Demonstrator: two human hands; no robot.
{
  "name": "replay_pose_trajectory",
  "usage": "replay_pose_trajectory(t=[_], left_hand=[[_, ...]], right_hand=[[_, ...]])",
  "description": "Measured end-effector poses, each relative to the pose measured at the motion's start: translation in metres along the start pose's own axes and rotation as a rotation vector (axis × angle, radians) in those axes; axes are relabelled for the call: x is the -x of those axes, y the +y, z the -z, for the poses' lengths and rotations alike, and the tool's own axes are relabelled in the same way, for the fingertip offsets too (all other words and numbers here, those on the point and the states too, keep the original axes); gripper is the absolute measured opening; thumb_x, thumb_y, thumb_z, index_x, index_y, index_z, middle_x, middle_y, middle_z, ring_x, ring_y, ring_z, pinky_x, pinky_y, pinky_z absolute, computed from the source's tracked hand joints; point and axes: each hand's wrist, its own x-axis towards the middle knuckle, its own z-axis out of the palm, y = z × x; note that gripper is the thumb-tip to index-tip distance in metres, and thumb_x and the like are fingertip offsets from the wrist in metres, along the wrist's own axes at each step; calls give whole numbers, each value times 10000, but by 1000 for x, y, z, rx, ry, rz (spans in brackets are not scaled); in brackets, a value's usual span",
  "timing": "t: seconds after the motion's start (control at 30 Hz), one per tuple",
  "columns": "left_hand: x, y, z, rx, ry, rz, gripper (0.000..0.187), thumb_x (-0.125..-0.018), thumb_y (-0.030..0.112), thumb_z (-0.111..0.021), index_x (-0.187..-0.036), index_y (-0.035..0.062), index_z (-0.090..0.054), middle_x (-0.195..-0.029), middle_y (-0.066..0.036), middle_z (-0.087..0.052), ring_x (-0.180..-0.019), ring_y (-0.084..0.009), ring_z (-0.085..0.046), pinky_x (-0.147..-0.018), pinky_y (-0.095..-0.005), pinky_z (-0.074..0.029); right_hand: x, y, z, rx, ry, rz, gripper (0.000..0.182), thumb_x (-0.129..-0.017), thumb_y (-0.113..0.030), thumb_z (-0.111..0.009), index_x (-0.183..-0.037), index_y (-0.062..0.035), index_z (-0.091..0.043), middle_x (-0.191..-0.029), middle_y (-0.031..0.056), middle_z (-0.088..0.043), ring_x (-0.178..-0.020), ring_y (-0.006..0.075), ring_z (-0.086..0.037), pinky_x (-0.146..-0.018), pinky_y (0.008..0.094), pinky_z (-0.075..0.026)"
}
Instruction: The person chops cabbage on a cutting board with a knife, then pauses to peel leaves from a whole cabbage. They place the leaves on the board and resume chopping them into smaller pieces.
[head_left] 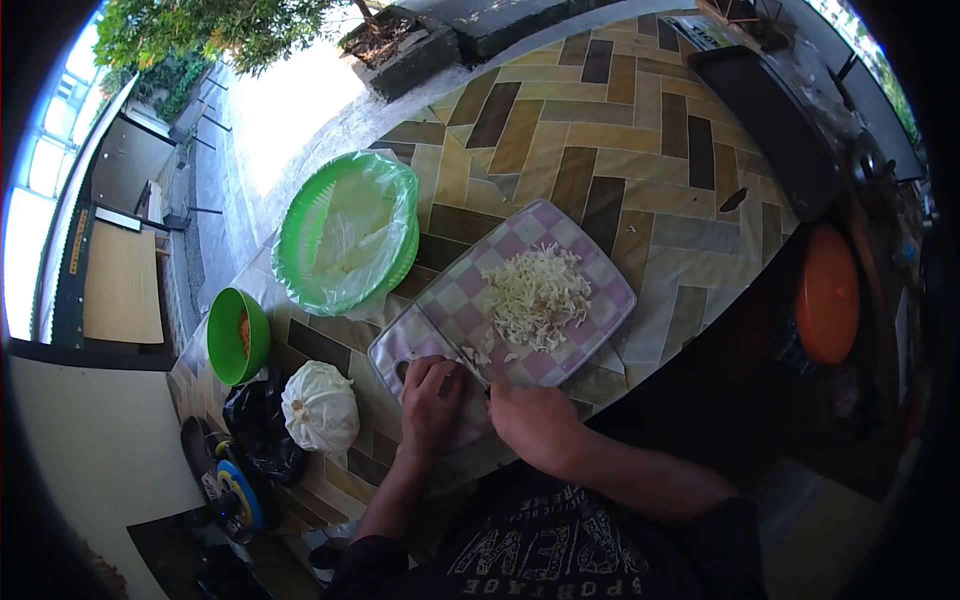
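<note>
A checkered pink-and-white cutting board lies on the table before me, bearing a heap of shredded cabbage. My right hand is wrapped round the handle of a knife, whose thin blade points up and left across the board. Close to the blade's left side, my left hand rests on the board near its handle hole with fingers curled; whatever lies under them is hidden. A few loose shreds sit beside the blade. To the left stands a pale cabbage head, apart from both hands.
Beyond the board is a green basket lined with clear plastic. A green bowl with orange contents stands at the left, above a black plastic bag. On the right are a dark tray and an orange lid-like object.
</note>
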Motion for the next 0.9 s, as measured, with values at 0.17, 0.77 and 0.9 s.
replay_pose_trajectory(t=[0.17,0.77,0.9], left_hand=[[0,2,-1,0,24,-29,191,-820,13,-775,-1000,9,-712,-1010,-135,-671,-952,-342,-652,-840,-417,-530],[-1,4,0,37,20,7,170,-860,64,-752,-1023,35,-711,-1014,-133,-651,-977,-347,-633,-871,-442,-515],[1,1,0,23,6,-31,196,-865,82,-757,-1050,40,-707,-1047,-135,-650,-997,-347,-626,-877,-439,-514]], right_hand=[[23,-5,21,-95,-94,23,284,-1052,-253,-519,-1000,24,-550,-734,189,-720,-743,371,-748,-659,468,-597],[29,24,35,131,39,-87,308,-1061,-332,-529,-1036,-25,-529,-635,145,-666,-629,375,-700,-595,517,-547],[32,19,39,147,169,-22,299,-1053,-338,-548,-1045,-40,-531,-587,135,-635,-568,379,-672,-552,514,-529]])
